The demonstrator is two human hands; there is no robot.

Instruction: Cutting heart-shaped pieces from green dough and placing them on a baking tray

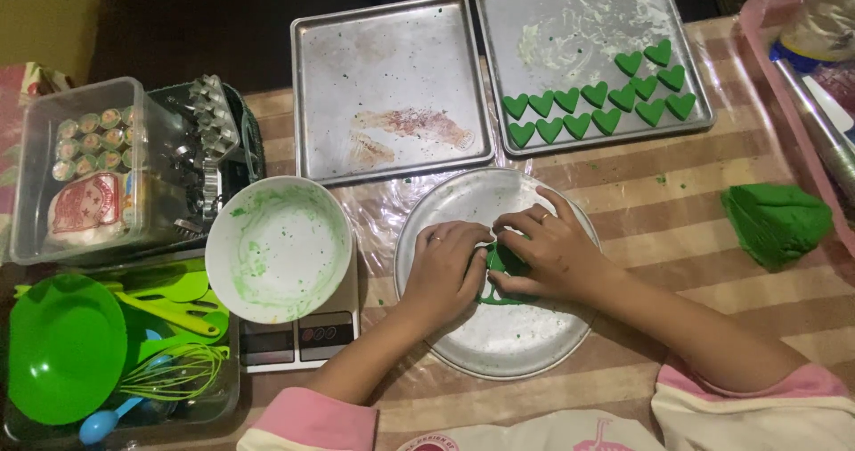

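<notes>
Both my hands meet over a round metal pan (499, 344) in front of me. My left hand (445, 268) and my right hand (548, 251) press together on a piece of green dough (500, 264) with a green cutter outline partly showing beneath the fingers. Most of the dough is hidden by my fingers. Behind, a square baking tray (552, 32) holds several green heart-shaped cookies (606, 104). A second square tray (392, 77) beside it carries only smears. A lump of green dough (777, 224) lies on the table to the right.
A white bowl smeared green (278, 248) sits on a kitchen scale (298, 340). At left are a clear box of cutters and small cups (98, 170), a green plate (62, 344), green utensils and a whisk (169, 371). A pink tray (784, 68) is at right.
</notes>
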